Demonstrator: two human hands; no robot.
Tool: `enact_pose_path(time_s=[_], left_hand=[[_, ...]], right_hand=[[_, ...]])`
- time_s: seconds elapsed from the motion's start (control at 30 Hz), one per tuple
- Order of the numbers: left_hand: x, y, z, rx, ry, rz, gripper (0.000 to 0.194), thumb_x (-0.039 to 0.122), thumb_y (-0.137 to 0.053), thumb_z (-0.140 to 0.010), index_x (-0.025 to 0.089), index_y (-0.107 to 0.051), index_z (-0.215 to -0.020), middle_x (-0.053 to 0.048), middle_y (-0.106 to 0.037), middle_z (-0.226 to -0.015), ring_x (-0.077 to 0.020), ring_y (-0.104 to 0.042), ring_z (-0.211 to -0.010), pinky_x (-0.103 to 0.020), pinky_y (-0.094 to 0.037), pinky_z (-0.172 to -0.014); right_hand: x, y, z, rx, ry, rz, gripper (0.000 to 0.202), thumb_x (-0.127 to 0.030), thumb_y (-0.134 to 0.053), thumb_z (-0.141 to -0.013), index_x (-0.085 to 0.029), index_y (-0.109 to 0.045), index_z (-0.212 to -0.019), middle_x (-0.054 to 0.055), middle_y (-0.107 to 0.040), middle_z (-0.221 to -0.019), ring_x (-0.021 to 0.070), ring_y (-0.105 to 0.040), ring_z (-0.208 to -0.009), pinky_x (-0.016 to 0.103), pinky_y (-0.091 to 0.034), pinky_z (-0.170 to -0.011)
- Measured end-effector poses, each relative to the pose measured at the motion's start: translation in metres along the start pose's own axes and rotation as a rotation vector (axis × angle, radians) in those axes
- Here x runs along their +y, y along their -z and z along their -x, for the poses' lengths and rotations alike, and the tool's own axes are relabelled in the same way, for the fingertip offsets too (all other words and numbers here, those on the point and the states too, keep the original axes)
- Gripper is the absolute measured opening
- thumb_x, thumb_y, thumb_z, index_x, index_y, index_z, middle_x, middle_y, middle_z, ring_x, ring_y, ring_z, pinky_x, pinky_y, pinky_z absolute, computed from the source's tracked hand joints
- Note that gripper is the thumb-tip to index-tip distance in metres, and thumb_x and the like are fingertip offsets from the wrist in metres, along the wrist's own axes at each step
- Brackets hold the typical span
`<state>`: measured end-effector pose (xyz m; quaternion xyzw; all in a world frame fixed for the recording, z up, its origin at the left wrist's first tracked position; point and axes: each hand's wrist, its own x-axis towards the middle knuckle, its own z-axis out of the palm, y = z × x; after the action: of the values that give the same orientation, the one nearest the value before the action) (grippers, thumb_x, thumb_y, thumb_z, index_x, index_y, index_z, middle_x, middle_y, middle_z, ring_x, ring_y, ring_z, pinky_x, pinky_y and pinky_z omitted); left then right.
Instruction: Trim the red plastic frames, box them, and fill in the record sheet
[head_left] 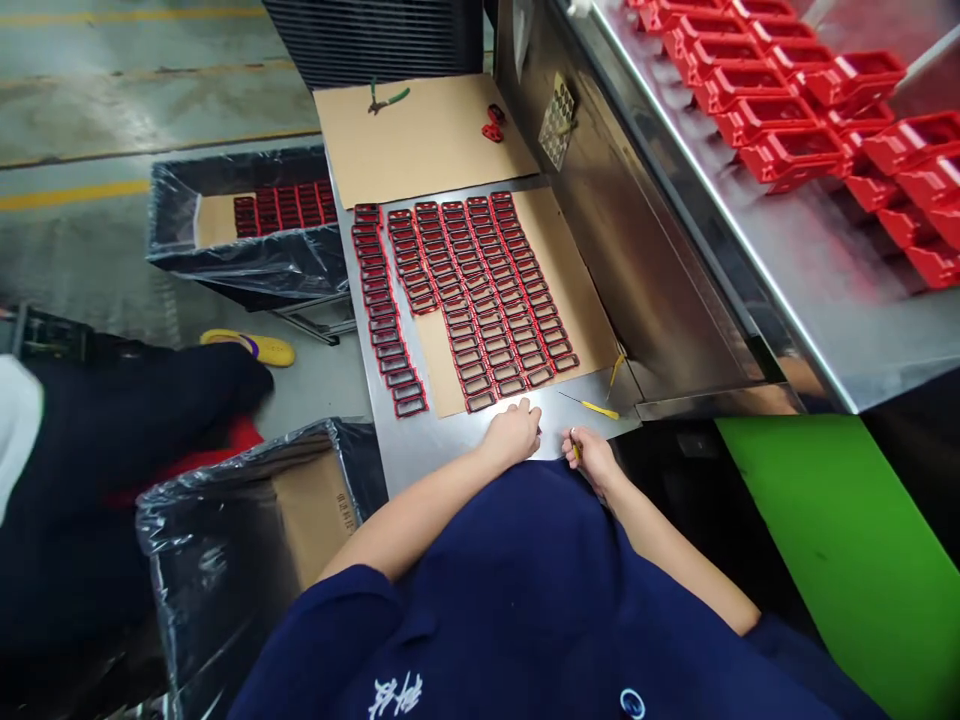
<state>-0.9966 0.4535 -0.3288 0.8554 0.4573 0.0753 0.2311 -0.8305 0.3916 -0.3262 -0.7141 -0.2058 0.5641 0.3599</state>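
My left hand point(513, 434) is closed just above the front edge of the metal table, near the lowest row of red-and-black rectangular frames point(480, 402). A small dark sliver shows at its fingertips, too little to name. To the right, my right hand point(592, 456) is curled around a small tool with a yellow handle point(576, 452); its tip is hidden. The hands are a short way apart, in front of my body. Another thin tool with a yellow handle point(600, 409) lies on the table beyond my right hand.
Cardboard point(431, 150) on the table carries green-handled cutters point(388, 101) and a red part point(493, 124). Red housings point(795, 150) stand on a raised metal shelf at right. Plastic-lined bins point(247, 255) and a person in dark clothing point(112, 450) are at left.
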Motion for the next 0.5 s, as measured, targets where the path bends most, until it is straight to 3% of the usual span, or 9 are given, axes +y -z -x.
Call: enact_pose_path(time_s=[0.2, 0.3, 0.4, 0.5], left_hand=[[-0.032, -0.008, 0.014, -0.043, 0.092, 0.035, 0.043, 0.027, -0.073, -0.079, 0.01, -0.061, -0.116, -0.019, -0.059, -0.116, -0.0348, -0.062, -0.11, -0.045, -0.058, -0.083], [-0.041, -0.009, 0.019, -0.05, 0.064, 0.124, 0.045, 0.019, -0.076, -0.07, 0.014, -0.063, -0.113, -0.017, -0.061, -0.116, -0.0343, -0.061, -0.112, -0.045, -0.057, -0.088], [-0.045, -0.002, 0.03, 0.018, 0.038, 0.257, 0.05, 0.019, -0.076, -0.066, 0.017, -0.062, -0.114, -0.013, -0.064, -0.111, -0.0315, -0.062, -0.11, -0.045, -0.056, -0.094], [-0.047, 0.012, 0.058, 0.158, 0.032, 0.406, 0.052, 0.029, -0.069, -0.077, 0.018, -0.055, -0.126, -0.014, -0.06, -0.122, -0.0279, -0.062, -0.114, -0.043, -0.056, -0.097]], right_hand=[[0.006, 0.003, 0.005, -0.122, -0.087, -0.099, 0.03, -0.029, -0.062, -0.077, -0.013, -0.066, -0.102, 0.001, -0.057, -0.071, 0.0072, -0.043, -0.047, 0.018, -0.034, -0.04], [0.005, -0.006, 0.005, -0.162, -0.08, -0.075, 0.032, -0.032, -0.062, -0.077, -0.013, -0.065, -0.102, 0.0, -0.056, -0.07, 0.0069, -0.041, -0.046, 0.019, -0.032, -0.039], [-0.004, -0.015, 0.009, -0.212, -0.041, -0.001, 0.035, -0.037, -0.061, -0.075, -0.014, -0.062, -0.101, 0.0, -0.059, -0.069, 0.0067, -0.037, -0.043, 0.019, -0.026, -0.039], [-0.021, -0.017, 0.027, -0.264, 0.02, 0.084, 0.029, -0.039, -0.061, -0.074, -0.017, -0.058, -0.091, -0.001, -0.06, -0.064, 0.0066, -0.031, -0.043, 0.019, -0.019, -0.041]])
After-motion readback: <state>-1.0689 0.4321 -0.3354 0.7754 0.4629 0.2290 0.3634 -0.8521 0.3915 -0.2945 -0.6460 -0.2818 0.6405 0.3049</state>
